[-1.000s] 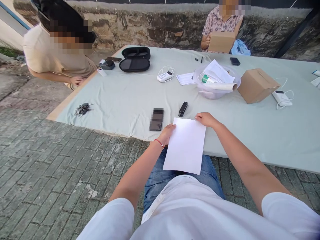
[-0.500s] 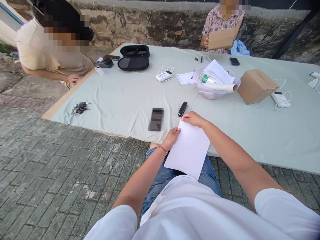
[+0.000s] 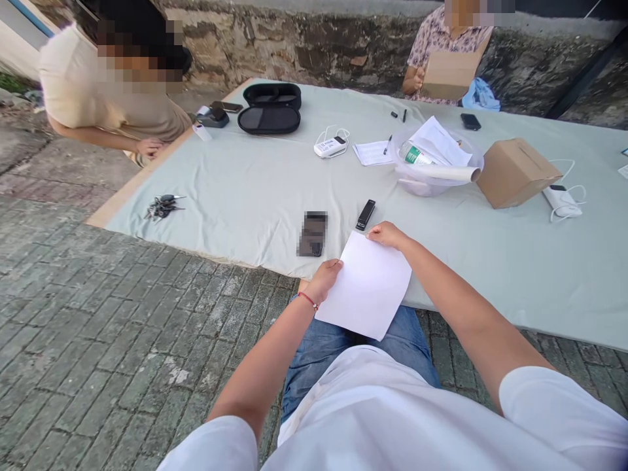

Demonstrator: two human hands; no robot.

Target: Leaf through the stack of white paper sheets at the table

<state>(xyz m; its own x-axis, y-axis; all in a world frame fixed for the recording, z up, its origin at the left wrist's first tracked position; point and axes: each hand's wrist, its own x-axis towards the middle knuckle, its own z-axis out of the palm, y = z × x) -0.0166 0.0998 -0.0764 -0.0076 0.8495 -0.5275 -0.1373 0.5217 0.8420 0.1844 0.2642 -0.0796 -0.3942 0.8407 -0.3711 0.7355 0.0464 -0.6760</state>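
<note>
A blank white sheet of paper (image 3: 367,288) is held over my lap and the table's near edge; whether it is one sheet or several I cannot tell. My left hand (image 3: 326,278) is closed on its left edge, thumb on top. At the top edge, my right hand (image 3: 386,234) pinches the paper near a corner. Just beyond my right hand lies a black stapler (image 3: 366,214) on the cloth. A dark phone (image 3: 313,234) rests left of the stapler, its screen blurred out.
On the cloth-covered table (image 3: 245,209) are keys (image 3: 164,207), a black case (image 3: 269,110), a white power bank (image 3: 330,147), a plastic bowl (image 3: 426,188) of papers and a cardboard box (image 3: 515,173). One person (image 3: 69,85) sits at left, another (image 3: 417,59) across, holding cardboard.
My left hand has shifted left and down along the paper's edge, away from my right hand. The sheet lies turned more broadly toward me. The view has shifted slightly.
</note>
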